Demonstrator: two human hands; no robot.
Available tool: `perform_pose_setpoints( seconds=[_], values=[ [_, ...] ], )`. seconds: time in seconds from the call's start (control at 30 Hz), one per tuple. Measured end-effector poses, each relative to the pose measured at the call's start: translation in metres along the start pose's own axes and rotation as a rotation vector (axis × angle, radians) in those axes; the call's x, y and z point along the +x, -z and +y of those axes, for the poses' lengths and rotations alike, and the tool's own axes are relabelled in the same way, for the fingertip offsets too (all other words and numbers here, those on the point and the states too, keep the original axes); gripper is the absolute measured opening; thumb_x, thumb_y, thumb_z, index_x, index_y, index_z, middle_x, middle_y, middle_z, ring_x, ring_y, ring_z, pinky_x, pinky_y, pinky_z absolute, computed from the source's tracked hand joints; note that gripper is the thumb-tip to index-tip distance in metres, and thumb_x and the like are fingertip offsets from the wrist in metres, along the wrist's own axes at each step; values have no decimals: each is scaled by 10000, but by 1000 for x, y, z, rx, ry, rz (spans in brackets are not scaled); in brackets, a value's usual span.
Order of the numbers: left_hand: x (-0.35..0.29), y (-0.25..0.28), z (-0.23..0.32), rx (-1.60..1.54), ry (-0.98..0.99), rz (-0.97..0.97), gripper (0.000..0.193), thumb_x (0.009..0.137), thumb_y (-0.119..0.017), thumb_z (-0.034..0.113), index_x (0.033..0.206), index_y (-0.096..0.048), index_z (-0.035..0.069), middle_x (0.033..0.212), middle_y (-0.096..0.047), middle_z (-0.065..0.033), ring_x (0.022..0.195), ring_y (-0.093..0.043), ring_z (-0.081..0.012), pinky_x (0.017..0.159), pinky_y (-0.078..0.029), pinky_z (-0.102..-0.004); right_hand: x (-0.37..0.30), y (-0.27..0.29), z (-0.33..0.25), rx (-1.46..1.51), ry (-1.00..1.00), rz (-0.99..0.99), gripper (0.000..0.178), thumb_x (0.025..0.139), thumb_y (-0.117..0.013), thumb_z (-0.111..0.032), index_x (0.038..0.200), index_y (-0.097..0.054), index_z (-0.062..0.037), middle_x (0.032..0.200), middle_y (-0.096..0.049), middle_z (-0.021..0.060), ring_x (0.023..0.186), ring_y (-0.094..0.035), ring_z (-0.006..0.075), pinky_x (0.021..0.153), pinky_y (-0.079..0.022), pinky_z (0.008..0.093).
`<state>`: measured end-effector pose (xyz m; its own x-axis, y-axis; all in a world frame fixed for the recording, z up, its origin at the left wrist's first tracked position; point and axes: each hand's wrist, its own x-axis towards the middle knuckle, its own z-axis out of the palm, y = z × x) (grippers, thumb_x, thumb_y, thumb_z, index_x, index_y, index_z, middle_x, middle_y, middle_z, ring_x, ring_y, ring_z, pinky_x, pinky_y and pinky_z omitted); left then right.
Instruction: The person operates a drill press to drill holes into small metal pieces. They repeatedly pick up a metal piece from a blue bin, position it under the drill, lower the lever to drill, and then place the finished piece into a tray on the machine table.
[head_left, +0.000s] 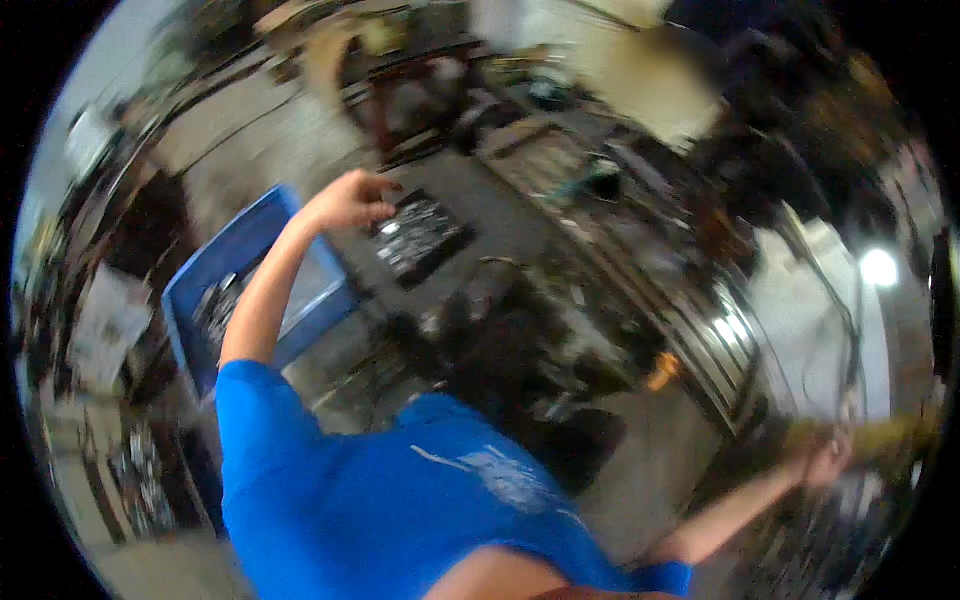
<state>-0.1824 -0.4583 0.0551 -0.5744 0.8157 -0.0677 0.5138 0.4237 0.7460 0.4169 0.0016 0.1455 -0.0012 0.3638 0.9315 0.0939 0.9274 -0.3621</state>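
My left hand (350, 202) is held out over the near side of a dark tray (455, 250) heaped with small shiny metal parts (415, 238). Its thumb and fingers are bent but apart, and I make out nothing held between them. Beneath that forearm is a blue plastic bin (185, 320) with more metal pieces (218, 305) inside. Far off to the right, my right hand (825, 458) reaches out beside the lower end of a dark cable or rod (852, 365). Motion blur smears its fingers, so whether it grips the rod cannot be made out.
Dark machinery with long metal rails (660, 310) runs diagonally through the middle and right. A pale panel (800, 320) and a bright lamp (879, 268) are at the right. An orange thing (662, 371) sits near the rails. More metal parts (145, 475) lie at the lower left.
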Motion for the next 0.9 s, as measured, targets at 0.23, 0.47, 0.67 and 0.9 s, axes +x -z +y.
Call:
perform_pose_setpoints(
  seconds=[0.23, 0.47, 0.67, 0.9],
  values=[
    [-197, 77, -200, -84, 670, 686, 405, 723, -621, 118, 1087, -547, -43, 715, -600, -115, 562, -577, -152, 416, -470, -284, 17, 15, 2, -128, 358, 25, 335, 818, -490, -101, 1101, -494, 78, 1097, -532, 199, 1024, -520, 292, 868, -404, 360],
    [-247, 31, -250, 23, 1036, 652, 438, 639, -670, 144, 1032, -582, -27, 850, -629, -188, 672, -648, -277, 517, -522, -341, 38, -20, -10, -127, 265, 39, 356, 883, -464, -208, 1091, -498, 79, 1141, -499, 191, 1036, -512, 292, 847, -423, 373],
    [-202, 12, -248, 611, 1112, 385, 353, 688, -627, 237, 1003, -584, 84, 1027, -605, -145, 973, -576, -304, 807, -464, -399, 66, -7, -21, -87, 152, -35, 345, 860, -481, -178, 1107, -498, 63, 1108, -520, 201, 1043, -507, 304, 876, -416, 399],
    [-192, -4, -287, 797, 952, 279, 245, 770, -531, 149, 1006, -572, 101, 991, -615, -122, 910, -599, -304, 740, -483, -414, 95, 3, -42, -189, 230, -126, 432, 784, -496, -213, 1112, -461, 66, 1175, -479, 234, 1095, -465, 346, 929, -382, 481]
  ],
)
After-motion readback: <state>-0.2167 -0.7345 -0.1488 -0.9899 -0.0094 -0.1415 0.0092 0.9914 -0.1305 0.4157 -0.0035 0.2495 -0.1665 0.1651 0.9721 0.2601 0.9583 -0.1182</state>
